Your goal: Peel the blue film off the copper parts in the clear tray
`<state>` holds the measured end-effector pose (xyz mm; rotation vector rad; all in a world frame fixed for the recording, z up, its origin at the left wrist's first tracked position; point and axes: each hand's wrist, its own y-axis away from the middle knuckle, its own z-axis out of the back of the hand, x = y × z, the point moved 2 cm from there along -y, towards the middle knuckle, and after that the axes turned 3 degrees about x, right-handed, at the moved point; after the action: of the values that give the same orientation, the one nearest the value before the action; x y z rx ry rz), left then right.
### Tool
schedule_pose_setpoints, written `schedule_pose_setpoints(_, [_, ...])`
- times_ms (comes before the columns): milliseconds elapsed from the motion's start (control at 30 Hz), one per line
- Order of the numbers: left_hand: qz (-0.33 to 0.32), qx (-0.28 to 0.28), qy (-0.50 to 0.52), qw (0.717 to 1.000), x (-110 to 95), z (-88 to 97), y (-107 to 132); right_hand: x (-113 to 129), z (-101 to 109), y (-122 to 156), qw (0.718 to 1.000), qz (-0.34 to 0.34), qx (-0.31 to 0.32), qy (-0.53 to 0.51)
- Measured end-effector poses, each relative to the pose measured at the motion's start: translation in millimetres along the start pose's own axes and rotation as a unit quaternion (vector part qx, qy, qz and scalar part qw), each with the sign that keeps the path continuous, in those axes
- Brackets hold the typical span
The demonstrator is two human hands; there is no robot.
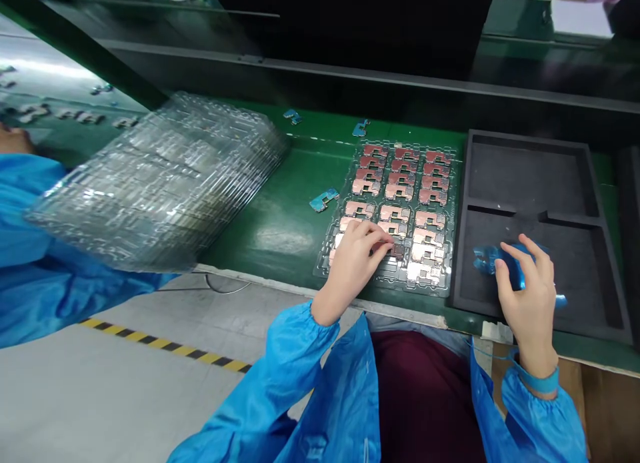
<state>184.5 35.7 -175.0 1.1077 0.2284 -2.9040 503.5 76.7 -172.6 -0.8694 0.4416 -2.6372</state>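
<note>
A: State the position and grip of the left hand.

B: The left hand (354, 255) is over the lower middle of the clear tray (389, 274). Thumb and index fingertips are drawn close together at a dark piece (397, 251) lying in the middle column. The fingers partly cover it; whether it is pinched or only touched cannot be told.

A: Which tray contents are obscured?

B: Copper-coloured boards (430, 237) stand in three columns. The hand masks lower portions of the left and middle columns.

A: Report the right hand.

B: The right hand (531, 293) is at the black tray (530, 170), fingers curved and parted, nothing visibly clasped. Blue pieces (485, 258) lie partly beneath it; their outlines and number are unclear, as is any contact.

A: Identify cut-off or blurred items.

B: The stack of clear trays (165, 183) at left is blurred; its layers cannot be counted. It overlaps a co-worker's blue sleeve (25, 270), cut by the frame edge. Three loose blue boards (325, 200) on the green bench (280, 240) show clearly enough to locate; their fine detail does not.
</note>
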Motion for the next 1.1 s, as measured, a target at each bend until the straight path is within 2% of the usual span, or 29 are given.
schedule_pose_setpoints(100, [-0.041,-0.032,-0.036,0.998,3,1.6,11,0,1,1,1.0,-0.008,0.001,-0.003])
schedule_pose_setpoints(200, [-0.07,-0.025,-0.077,0.994,6,2.1,23,1,1,1,1.0,-0.006,0.003,0.0])
schedule_pose_setpoints(300, [-0.071,-0.008,-0.104,0.992,9,0.4,26,1,2,1,1.0,-0.005,0.002,0.005])
schedule_pose_setpoints(533, [-0.066,-0.041,-0.165,0.983,5,-8.9,25,1,2,2,1.0,-0.003,0.003,0.011])
schedule_pose_setpoints(633, [-0.077,-0.054,-0.147,0.985,6,-1.7,28,3,3,3,1.0,-0.005,-0.011,0.013])
schedule_pose_setpoints(700, [-0.087,-0.054,-0.118,0.988,11,11.8,16,5,6,5,0.999,-0.012,-0.036,0.011])
schedule_pose_setpoints(733, [-0.078,-0.051,-0.11,0.99,15,20.7,3,7,8,6,0.998,-0.012,-0.053,0.007])
schedule_pose_setpoints(800, [-0.005,-0.041,-0.11,0.993,27,40.4,-41,13,14,8,0.996,-0.006,-0.088,-0.004])
schedule_pose_setpoints(867, [0.143,-0.043,-0.117,0.982,42,57.4,-101,20,18,8,0.994,0.006,-0.11,-0.014])
schedule_pose_setpoints(900, [0.173,-0.049,-0.118,0.977,48,63.0,-134,24,19,8,0.993,0.014,-0.114,-0.017])
schedule_pose_setpoints(1000, [0.23,-0.049,-0.111,0.966,65,65.2,-224,33,20,6,0.991,0.05,-0.123,-0.023])
schedule_pose_setpoints(1100, [0.279,-0.026,-0.09,0.956,77,55.6,-278,36,16,3,0.99,0.087,-0.109,-0.021])
